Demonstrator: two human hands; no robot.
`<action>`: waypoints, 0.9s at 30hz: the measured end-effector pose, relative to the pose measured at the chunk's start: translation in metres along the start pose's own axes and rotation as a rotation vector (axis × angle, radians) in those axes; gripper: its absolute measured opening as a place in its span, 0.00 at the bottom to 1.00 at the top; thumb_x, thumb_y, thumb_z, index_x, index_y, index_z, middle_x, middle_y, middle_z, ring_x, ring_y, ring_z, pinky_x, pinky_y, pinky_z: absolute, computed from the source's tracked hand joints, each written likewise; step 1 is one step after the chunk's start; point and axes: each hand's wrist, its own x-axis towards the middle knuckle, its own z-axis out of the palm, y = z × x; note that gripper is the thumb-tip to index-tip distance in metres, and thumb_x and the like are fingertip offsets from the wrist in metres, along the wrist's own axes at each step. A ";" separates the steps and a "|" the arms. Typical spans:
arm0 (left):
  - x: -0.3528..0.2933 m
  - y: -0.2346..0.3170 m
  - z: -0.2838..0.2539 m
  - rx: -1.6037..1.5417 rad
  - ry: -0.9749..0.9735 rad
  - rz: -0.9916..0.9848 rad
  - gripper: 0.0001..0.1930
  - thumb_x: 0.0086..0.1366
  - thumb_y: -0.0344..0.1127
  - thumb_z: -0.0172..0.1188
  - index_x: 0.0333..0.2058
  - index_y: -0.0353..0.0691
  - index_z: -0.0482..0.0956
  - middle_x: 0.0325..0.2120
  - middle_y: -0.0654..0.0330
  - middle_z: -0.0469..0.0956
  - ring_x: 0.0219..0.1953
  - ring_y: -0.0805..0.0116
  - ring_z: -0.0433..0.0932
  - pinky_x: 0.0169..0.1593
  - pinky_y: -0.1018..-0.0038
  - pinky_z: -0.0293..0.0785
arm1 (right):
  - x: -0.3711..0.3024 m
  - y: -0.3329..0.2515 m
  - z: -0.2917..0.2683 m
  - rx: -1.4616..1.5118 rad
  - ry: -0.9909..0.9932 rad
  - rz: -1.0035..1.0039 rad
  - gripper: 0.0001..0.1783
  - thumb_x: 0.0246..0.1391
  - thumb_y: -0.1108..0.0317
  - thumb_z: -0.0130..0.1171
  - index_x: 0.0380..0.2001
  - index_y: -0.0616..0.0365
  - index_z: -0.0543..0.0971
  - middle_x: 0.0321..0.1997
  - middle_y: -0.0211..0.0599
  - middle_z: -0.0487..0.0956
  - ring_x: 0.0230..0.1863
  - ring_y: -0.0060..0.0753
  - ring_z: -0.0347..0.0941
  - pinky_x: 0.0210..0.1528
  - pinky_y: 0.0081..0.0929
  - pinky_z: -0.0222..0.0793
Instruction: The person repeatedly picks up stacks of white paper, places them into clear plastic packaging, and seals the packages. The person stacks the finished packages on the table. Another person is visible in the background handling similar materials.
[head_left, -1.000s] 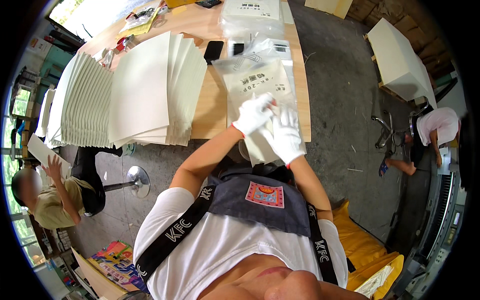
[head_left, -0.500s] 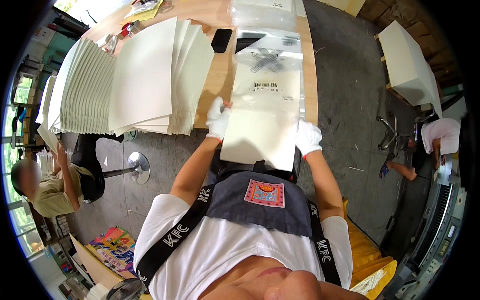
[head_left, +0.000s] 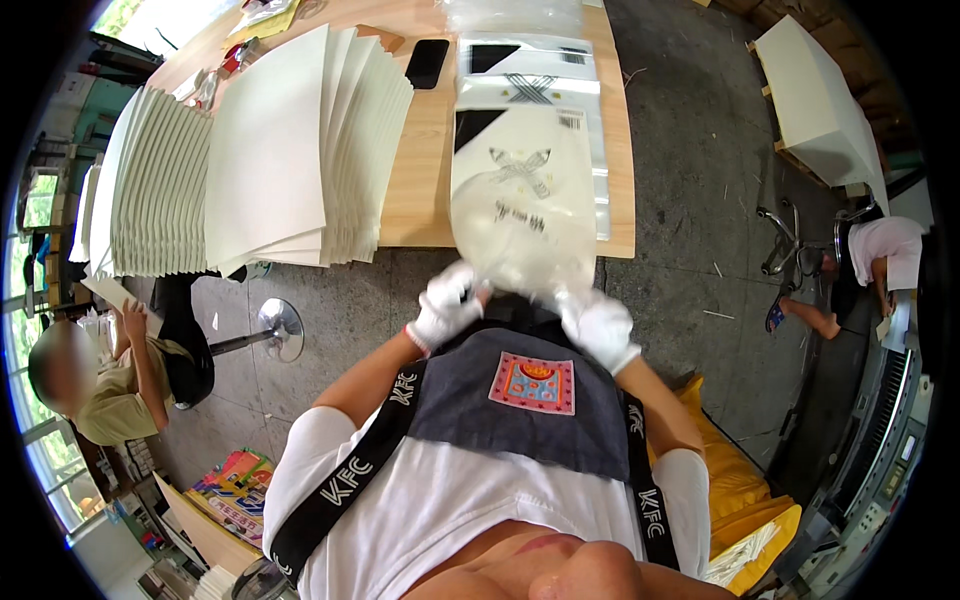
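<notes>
A clear printed plastic bag with pale paper in it reaches from the table's near edge toward my body. It carries a crossed-pencils print and a black corner. Its near end is crumpled and bunched between my hands. My left hand, in a white glove, has its fingers curled on the bag's near left corner. On the near right corner, my gloved right hand is closed on the film, slightly blurred. More printed bags lie flat beneath and beyond this one.
Tall stacks of white paper fill the table's left side. A black phone lies between them and the bags on the wooden table. One person sits at left, another bends at right. A stool base stands on the floor.
Both hands have moved nearer my body and closer together, the bag coming with them. The paper's bare near end, which stuck out before, is now covered by the bag's film.
</notes>
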 end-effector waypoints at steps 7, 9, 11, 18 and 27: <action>-0.052 -0.065 -0.028 0.062 -0.228 -0.338 0.09 0.58 0.33 0.61 0.32 0.41 0.69 0.26 0.56 0.77 0.32 0.60 0.80 0.35 0.67 0.75 | -0.015 0.033 0.011 0.305 -1.054 0.314 0.13 0.56 0.65 0.50 0.36 0.49 0.84 0.40 0.47 0.83 0.43 0.47 0.82 0.39 0.45 0.78; -0.067 -0.117 -0.011 -0.269 -0.081 -0.508 0.12 0.63 0.41 0.60 0.36 0.38 0.72 0.28 0.61 0.77 0.34 0.68 0.78 0.41 0.69 0.76 | -0.031 0.058 0.053 0.313 -0.940 0.159 0.18 0.62 0.60 0.42 0.47 0.49 0.79 0.46 0.52 0.80 0.47 0.53 0.78 0.47 0.45 0.73; -0.047 -0.122 0.015 -0.648 0.201 -0.724 0.15 0.64 0.43 0.60 0.41 0.39 0.73 0.30 0.61 0.78 0.35 0.68 0.78 0.42 0.70 0.76 | -0.022 0.074 0.083 0.579 -0.662 0.326 0.23 0.64 0.53 0.38 0.52 0.51 0.75 0.50 0.53 0.78 0.51 0.56 0.75 0.52 0.45 0.68; 0.069 0.011 -0.010 -0.427 -0.076 -0.301 0.11 0.66 0.39 0.60 0.39 0.37 0.78 0.27 0.61 0.81 0.28 0.69 0.81 0.34 0.72 0.75 | -0.005 0.040 0.178 1.954 -0.358 0.815 0.23 0.64 0.60 0.54 0.55 0.66 0.72 0.47 0.38 0.79 0.52 0.26 0.73 0.52 0.23 0.68; 0.192 0.136 -0.067 0.207 0.145 0.785 0.13 0.50 0.39 0.69 0.21 0.46 0.71 0.18 0.61 0.71 0.20 0.57 0.73 0.23 0.65 0.66 | 0.136 0.088 0.165 2.211 -0.046 0.520 0.20 0.69 0.66 0.45 0.61 0.59 0.67 0.51 0.30 0.76 0.50 0.22 0.72 0.51 0.21 0.69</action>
